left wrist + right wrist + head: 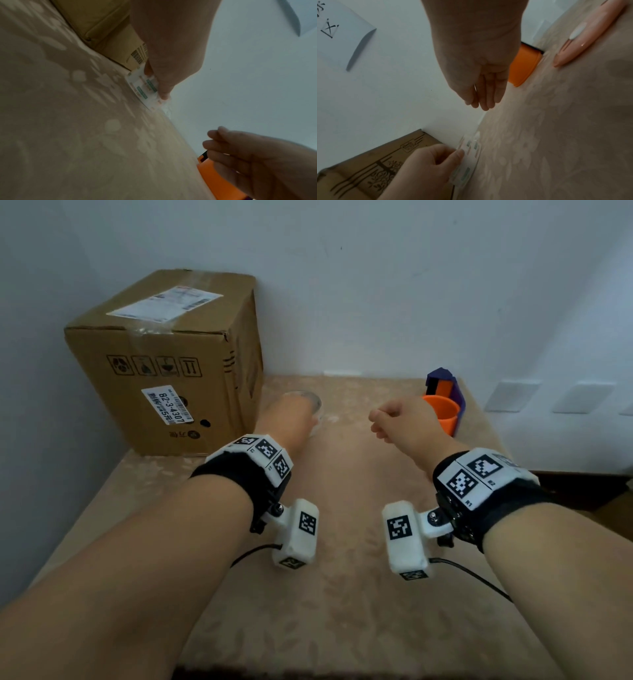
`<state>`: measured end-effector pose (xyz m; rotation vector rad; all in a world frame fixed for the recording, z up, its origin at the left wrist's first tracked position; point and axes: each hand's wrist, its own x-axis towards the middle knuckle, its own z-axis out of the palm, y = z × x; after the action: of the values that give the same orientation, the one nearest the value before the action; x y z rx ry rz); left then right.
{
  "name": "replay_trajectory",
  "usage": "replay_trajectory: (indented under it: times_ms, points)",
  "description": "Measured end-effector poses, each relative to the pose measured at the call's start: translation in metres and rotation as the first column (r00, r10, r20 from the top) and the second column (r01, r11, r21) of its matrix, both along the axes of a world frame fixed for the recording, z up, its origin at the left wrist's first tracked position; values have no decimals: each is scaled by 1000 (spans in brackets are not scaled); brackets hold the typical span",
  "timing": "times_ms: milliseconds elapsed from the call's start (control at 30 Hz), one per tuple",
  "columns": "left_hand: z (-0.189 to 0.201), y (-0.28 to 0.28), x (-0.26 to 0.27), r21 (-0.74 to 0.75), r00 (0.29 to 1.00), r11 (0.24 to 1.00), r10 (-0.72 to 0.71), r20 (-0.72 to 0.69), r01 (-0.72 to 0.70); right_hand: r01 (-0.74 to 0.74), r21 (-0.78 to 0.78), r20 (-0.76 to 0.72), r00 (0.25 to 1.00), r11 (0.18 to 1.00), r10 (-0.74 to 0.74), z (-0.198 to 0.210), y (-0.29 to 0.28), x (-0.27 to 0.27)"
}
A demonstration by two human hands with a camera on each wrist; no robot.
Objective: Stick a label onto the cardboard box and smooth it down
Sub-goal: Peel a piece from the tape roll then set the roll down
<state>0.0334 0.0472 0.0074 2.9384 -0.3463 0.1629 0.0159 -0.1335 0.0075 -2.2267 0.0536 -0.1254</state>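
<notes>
A brown cardboard box [164,364] stands at the table's back left corner, with a white shipping label on top and another on its front face. Just right of its base lies a small rounded sheet of coloured labels [139,88], lifted a little off the table. My left hand [291,416] reaches over it, and its thumb and fingers pinch the label sheet [471,155] beside the box [368,169]. My right hand [380,422] hovers above the table to the right, fingers relaxed and holding nothing; the right wrist view shows its fingers [484,97] hanging nearly straight.
An orange cup [442,412] and a purple holder [445,385] stand at the back right by the wall. A pink pen-like object [590,33] lies on the beige patterned table [342,611]. White walls close the back and left sides.
</notes>
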Motion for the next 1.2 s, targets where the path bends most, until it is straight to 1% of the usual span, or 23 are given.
replay_trajectory:
  times_ms: [67,133,200,233,333,400,467,567,633,667,700,767,833,933,1000,1100,1200]
  points:
    - [0,1,-1,-40,1000,999,3,11,-3,-19,-36,12,1000,999,19,1,-5,-2]
    - [0,3,-5,-57,1000,998,0,9,0,-30,-118,16,999,993,32,5,-12,-8]
    - [0,5,-13,-57,1000,998,11,0,-11,-15,-187,22,1000,982,19,9,-22,-16]
    - [0,4,-18,-70,1000,998,3,18,-2,0,-208,18,1000,978,4,13,-28,-22]
    - [3,-2,-36,-92,998,995,-33,58,38,19,-239,-21,999,971,-25,21,-50,-40]
    - [6,-7,-49,-61,995,996,-65,72,69,30,-300,-56,997,953,-49,24,-63,-53]
    - [9,-12,-59,-23,993,996,-86,76,88,-5,-359,-108,994,933,-36,24,-70,-65]
    - [16,-20,-73,-40,994,994,-97,40,99,-77,-364,-229,973,928,-9,19,-72,-84]
    - [19,-24,-80,-62,994,993,-95,44,98,-98,-374,-321,947,922,-29,12,-71,-95]
    - [19,-25,-83,-80,995,992,-95,44,98,-100,-388,-332,942,916,-39,8,-72,-97]
    - [19,-26,-86,-96,995,991,-94,42,98,-87,-412,-323,945,907,-56,4,-73,-99]
    - [17,-26,-89,-114,995,989,-93,31,96,-48,-494,-248,965,868,-87,-1,-74,-101]
    - [12,-24,-91,-123,996,988,-91,23,93,-15,-533,-184,978,846,-99,-3,-71,-103]
    - [4,-19,-88,-143,996,985,-89,28,92,27,-509,-138,984,860,-113,-7,-62,-98]
    - [1,-15,-83,-149,995,984,-96,31,99,46,-502,-136,982,864,-131,-8,-57,-91]
    - [1,-7,-73,-158,993,981,-101,57,109,21,-519,-140,984,855,-109,-4,-47,-74]
    - [4,0,-61,-172,990,979,-96,103,113,8,-448,-136,988,894,-77,4,-33,-56]
